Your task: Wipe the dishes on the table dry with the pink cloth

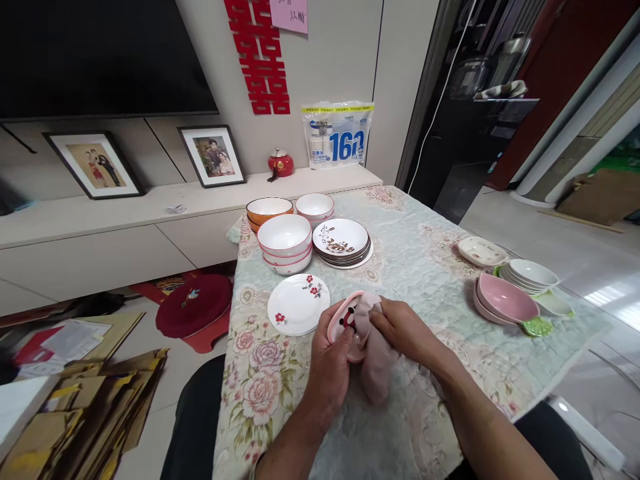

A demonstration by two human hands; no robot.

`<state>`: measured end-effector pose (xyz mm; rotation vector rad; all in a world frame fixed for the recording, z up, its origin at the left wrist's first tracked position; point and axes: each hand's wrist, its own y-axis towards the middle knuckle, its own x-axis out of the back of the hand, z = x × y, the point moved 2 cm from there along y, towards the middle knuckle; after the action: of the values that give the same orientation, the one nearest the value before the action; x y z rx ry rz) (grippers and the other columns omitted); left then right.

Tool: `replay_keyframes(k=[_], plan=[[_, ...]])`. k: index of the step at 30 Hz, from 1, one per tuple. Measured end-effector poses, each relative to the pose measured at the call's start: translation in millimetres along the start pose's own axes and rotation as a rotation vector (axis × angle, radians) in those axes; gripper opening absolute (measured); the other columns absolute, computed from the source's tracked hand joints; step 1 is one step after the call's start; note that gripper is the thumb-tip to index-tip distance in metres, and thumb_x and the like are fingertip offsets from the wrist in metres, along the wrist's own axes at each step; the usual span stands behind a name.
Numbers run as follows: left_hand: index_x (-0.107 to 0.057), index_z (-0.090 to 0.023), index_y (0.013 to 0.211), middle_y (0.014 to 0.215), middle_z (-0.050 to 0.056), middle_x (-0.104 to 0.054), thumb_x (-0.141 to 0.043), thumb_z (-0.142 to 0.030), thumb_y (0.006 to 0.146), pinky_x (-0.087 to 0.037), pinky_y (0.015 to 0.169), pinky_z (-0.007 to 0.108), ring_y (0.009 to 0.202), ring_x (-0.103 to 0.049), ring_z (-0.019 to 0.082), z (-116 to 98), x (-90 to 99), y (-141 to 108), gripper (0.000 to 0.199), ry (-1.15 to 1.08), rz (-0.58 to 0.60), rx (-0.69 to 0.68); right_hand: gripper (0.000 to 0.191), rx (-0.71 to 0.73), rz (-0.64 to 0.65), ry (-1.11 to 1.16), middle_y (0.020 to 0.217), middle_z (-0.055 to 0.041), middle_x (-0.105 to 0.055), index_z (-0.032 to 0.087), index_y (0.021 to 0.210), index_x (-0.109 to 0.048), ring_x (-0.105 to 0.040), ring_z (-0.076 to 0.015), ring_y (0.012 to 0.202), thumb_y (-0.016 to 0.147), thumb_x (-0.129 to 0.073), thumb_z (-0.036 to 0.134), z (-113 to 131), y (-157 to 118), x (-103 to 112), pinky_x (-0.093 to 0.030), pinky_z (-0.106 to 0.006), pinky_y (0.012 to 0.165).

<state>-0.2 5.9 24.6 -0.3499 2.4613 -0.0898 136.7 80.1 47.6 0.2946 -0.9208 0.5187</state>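
Note:
My left hand (330, 363) grips a small pink-rimmed dish (344, 313) with a red and black cartoon design inside, tilted up above the table. In my right hand (400, 330) is a pale pinkish-grey cloth (377, 367), bunched and pressed against the dish's right side. Part of the dish is hidden behind the cloth and my fingers. Just beyond my left hand lie white plates with red flowers (295, 303). Behind them stand stacked white bowls with red rims (285, 240) and a stack of brown-flowered plates (343, 240).
Orange bowls (270, 210) and a smaller bowl stack (315, 205) stand at the back of the cloth-covered table (400, 247). Toward the right edge are pink bowls (507, 297), small white dishes (533, 273) and an oval dish (483, 251). A red stool (195, 307) stands at left.

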Motion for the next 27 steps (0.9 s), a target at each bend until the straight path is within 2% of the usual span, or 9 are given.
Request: replay_keyframes(k=[3,9,11,14,18,21,24,26,27], plan=[[-0.066,-0.019,0.111,0.109,0.008,-0.071,-0.070,-0.016,0.070,-0.049,0.089,0.035,0.103,-0.064,0.025,1,0.4,1,0.041,0.068,0.014,0.062,0.019,0.009,-0.141,-0.169,0.085,-0.0043,-0.062,0.018,0.089,-0.059,-0.057,-0.0170,0.074,0.096,-0.043,0.025,4,-3,7,-0.040,-0.027,0.066],[-0.071,-0.019,0.090,0.102,0.004,-0.071,-0.059,-0.009,0.069,-0.045,0.090,0.034,0.097,-0.061,0.022,8,1.6,2,0.026,0.181,0.107,0.045,0.028,0.290,-0.237,-0.272,0.093,-0.0071,-0.061,0.021,0.115,-0.061,-0.060,-0.0184,0.086,0.095,-0.043,0.016,25,-12,10,-0.045,-0.027,0.074],[-0.070,-0.019,0.087,0.097,0.003,-0.071,-0.057,-0.007,0.069,-0.044,0.091,0.034,0.096,-0.060,0.021,9,2.9,2,0.024,0.196,0.099,0.012,0.024,0.264,-0.215,-0.238,0.095,-0.0075,-0.061,0.020,0.112,-0.061,-0.061,-0.0183,0.086,0.096,-0.043,0.018,25,-11,9,-0.046,-0.027,0.075],[-0.068,-0.018,0.081,0.090,0.003,-0.071,-0.060,-0.009,0.070,-0.045,0.089,0.033,0.091,-0.062,0.020,12,4.5,1,0.016,0.191,0.056,0.007,0.020,0.113,-0.126,-0.164,0.093,-0.0068,-0.062,0.018,0.100,-0.059,-0.062,-0.0182,0.084,0.099,-0.040,0.025,22,-7,8,-0.045,-0.027,0.073],[-0.069,-0.018,0.095,0.098,0.006,-0.073,-0.065,-0.017,0.075,-0.048,0.089,0.035,0.095,-0.065,0.023,12,2.0,0,0.021,0.084,-0.021,0.055,0.026,-0.026,-0.038,-0.171,0.087,-0.0060,-0.062,0.018,0.087,-0.055,-0.061,-0.0191,0.076,0.100,-0.035,0.028,22,-4,8,-0.042,-0.029,0.068],[-0.067,-0.017,0.108,0.101,0.009,-0.074,-0.070,-0.021,0.073,-0.050,0.088,0.038,0.096,-0.067,0.025,8,-1.6,0,0.035,-0.009,-0.119,0.093,0.028,-0.003,0.057,-0.072,0.086,-0.0054,-0.064,0.018,0.085,-0.055,-0.060,-0.0187,0.076,0.100,-0.035,0.029,21,-5,9,-0.042,-0.029,0.069],[-0.064,-0.015,0.114,0.104,0.011,-0.074,-0.071,-0.015,0.068,-0.053,0.086,0.038,0.098,-0.068,0.028,1,-5.5,1,0.047,-0.075,-0.131,0.125,0.032,0.091,0.160,0.178,0.090,-0.0027,-0.067,0.019,0.086,-0.058,-0.061,-0.0178,0.082,0.101,-0.035,0.036,13,-7,13,-0.044,-0.027,0.074],[-0.063,-0.015,0.118,0.106,0.011,-0.074,-0.067,-0.004,0.061,-0.054,0.086,0.040,0.101,-0.068,0.029,-1,-7.0,1,0.059,-0.122,-0.101,0.154,0.033,0.101,0.153,0.277,0.088,-0.0012,-0.068,0.020,0.085,-0.060,-0.061,-0.0175,0.082,0.100,-0.038,0.040,2,-7,20,-0.045,-0.027,0.074],[-0.062,-0.016,0.120,0.107,0.010,-0.074,-0.063,-0.001,0.057,-0.054,0.086,0.041,0.102,-0.068,0.029,-2,-7.1,1,0.065,-0.147,-0.094,0.171,0.033,0.072,0.095,0.283,0.084,-0.0007,-0.067,0.019,0.083,-0.060,-0.060,-0.0172,0.079,0.099,-0.039,0.040,-4,-7,24,-0.045,-0.027,0.072]])
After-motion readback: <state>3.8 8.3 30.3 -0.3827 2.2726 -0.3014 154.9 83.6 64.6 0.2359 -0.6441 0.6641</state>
